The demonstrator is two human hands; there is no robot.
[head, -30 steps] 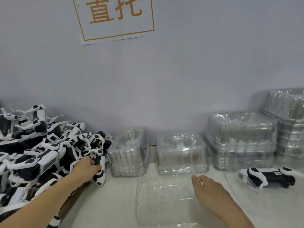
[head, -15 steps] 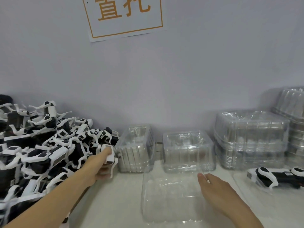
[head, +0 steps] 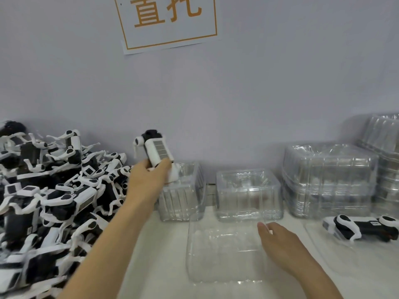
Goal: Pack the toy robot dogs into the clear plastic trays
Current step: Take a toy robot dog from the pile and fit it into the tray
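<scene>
Left hand (head: 149,180) grips toy robot dog (head: 156,151) aloft.

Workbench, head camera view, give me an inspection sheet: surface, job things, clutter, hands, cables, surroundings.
Surface: white table, lit evenly.
Job's things: heap of toy robot dogs at left; one held dog lifted above the heap's edge; flat clear tray in front centre; a packed dog lying on a tray at right.
Clutter: stacked empty trays along the wall, plus two single stacks.
Hands: left hand grips the held dog; right hand rests on the flat clear tray, fingers relaxed.
Cables: nothing seen.
Surroundings: grey wall with a paper sign in orange characters.
</scene>
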